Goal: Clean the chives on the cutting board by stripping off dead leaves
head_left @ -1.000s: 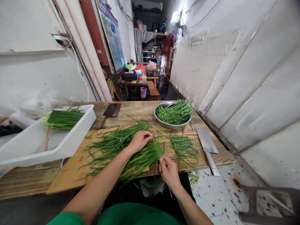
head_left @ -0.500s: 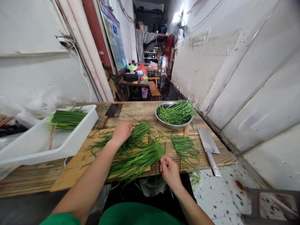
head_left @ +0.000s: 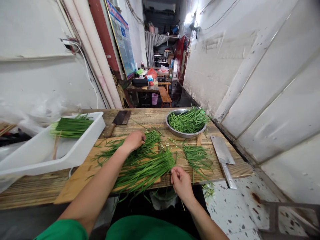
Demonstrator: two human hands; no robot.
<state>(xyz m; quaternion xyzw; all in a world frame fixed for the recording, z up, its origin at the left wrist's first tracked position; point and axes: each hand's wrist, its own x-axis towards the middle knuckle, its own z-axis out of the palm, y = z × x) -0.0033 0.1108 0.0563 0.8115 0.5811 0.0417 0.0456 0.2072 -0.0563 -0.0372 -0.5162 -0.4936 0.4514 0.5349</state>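
The left hand (head_left: pixel 133 140) curls closed over the far end of the loose chives (head_left: pixel 140 163) on the cutting board (head_left: pixel 75 183), gathering them; the right hand (head_left: pixel 181 181) pinches a thin skewer at the near table (head_left: pixel 240 168) edge

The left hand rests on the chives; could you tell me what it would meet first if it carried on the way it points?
The left hand points toward the far right. It would probably cross more loose chives first, then reach the metal bowl; depth is uncertain.
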